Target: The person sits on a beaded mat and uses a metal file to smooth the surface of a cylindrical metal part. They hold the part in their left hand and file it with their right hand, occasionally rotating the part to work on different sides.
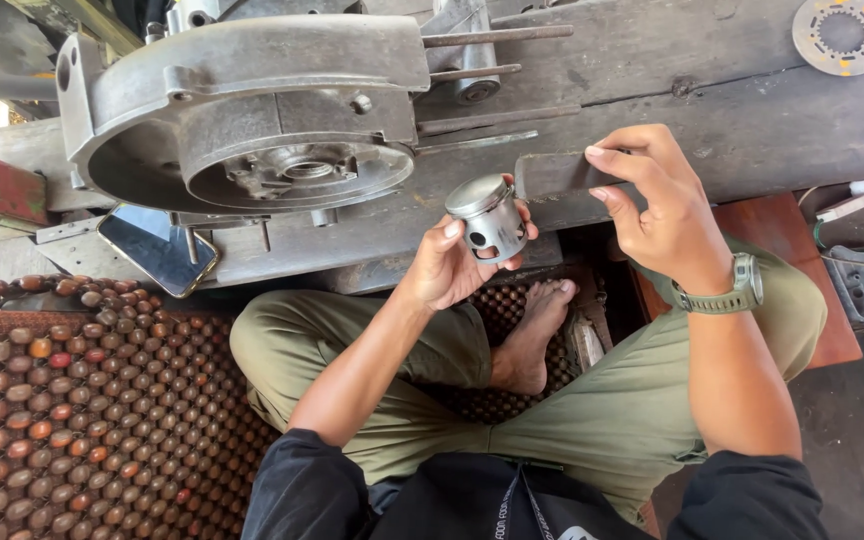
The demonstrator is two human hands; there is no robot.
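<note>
My left hand holds a small silver metal piston upright between thumb and fingers, its round pin hole facing me. My right hand, with a green watch on the wrist, pinches a flat dark strip, perhaps abrasive paper, just right of the piston. The strip's left end almost touches the piston's side. Both hands hover above the front edge of a rough wooden plank bench. I sit cross-legged below it, in olive trousers and barefoot.
A large grey metal engine casing lies on the bench at the left, with long studs sticking out to the right. A phone rests by the bench edge. A round perforated metal disc lies far right. A wooden-bead mat covers the floor.
</note>
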